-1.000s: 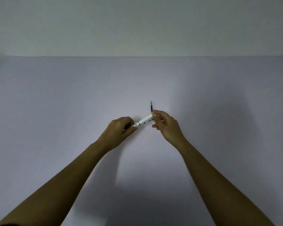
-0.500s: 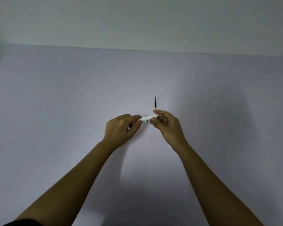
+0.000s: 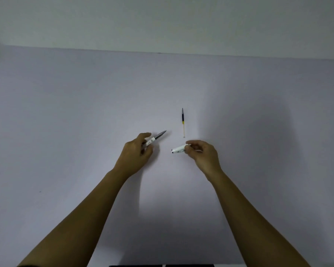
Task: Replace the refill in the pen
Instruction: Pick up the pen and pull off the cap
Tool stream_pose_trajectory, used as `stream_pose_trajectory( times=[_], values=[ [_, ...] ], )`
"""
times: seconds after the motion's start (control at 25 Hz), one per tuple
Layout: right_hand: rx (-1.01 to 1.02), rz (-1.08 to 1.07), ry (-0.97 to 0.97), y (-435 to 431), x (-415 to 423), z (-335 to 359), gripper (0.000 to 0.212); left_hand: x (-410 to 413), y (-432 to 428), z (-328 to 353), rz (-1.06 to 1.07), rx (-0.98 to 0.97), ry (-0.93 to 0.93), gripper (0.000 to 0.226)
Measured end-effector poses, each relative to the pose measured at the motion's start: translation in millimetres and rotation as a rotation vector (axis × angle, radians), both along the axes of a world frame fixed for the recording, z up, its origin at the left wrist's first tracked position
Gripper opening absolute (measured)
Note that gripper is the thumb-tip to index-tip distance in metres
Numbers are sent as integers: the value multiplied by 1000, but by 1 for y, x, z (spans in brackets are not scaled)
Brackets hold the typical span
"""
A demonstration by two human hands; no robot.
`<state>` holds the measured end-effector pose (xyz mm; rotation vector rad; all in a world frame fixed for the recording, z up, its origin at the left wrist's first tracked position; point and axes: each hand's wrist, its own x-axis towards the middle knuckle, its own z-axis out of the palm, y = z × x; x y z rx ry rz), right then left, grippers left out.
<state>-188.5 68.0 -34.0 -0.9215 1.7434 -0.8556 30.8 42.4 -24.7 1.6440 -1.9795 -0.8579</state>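
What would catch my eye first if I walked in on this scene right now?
Two bare arms reach over a plain pale table, each hand holding half of a pen pulled apart. The left hand has the front half with its grey tip pointing up and right; the right hand pinches the white barrel, open end facing left. Just beyond them a loose refill lies alone, pointing away from the person.

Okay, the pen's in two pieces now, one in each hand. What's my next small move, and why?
Probably set down the white barrel half from your right hand. The left hand holds the tip section, and the spare refill lies on the table just beyond; a free hand is needed for swapping.
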Motion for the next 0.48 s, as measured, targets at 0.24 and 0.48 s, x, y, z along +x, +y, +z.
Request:
stream_pose_trajectory(
  times=[0.24,0.48],
  values=[
    [37,12,187,0,11,-18,19,-1,14,-3,29,-9,37,9],
    [-30,67,319,0,13,-18,23,0,23,-5,43,-14,42,16]
  ],
)
